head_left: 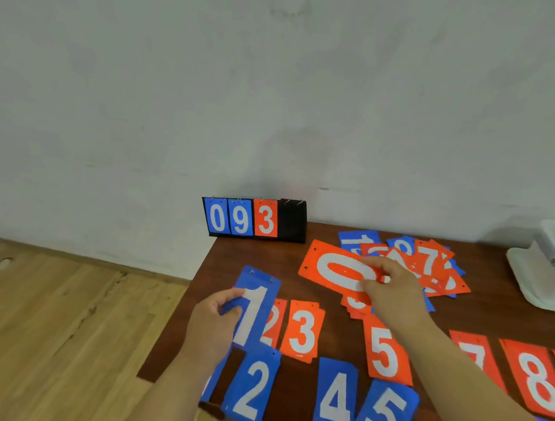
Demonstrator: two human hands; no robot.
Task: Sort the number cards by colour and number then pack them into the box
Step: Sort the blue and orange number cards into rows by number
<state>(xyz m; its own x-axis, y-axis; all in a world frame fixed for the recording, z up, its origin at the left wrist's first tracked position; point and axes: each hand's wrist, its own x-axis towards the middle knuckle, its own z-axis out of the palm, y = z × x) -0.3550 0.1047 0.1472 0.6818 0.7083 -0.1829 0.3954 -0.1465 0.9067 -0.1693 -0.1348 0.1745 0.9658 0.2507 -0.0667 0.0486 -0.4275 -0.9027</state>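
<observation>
My left hand [212, 322] pinches a blue 1 card [256, 308] by its left edge, held above the table's left side. My right hand [390, 290] grips an orange 0 card [334, 270], lifted sideways over a loose heap of blue and orange cards [433, 263]. Orange cards lie in a row: 2 [276, 325], 3 [302, 330], 5 [386, 355], 7 [473, 349], 8 [536, 380]. Below them lie a blue 2 [251, 390], a blue 4 [336, 400] and a blue 5 [386, 412].
A black flip scoreboard [291, 222] showing 0, 9, 3 stands at the brown table's [261, 254] far edge against the wall. A white container [537, 266] sits at the right edge. Wooden floor [58, 312] lies left of the table.
</observation>
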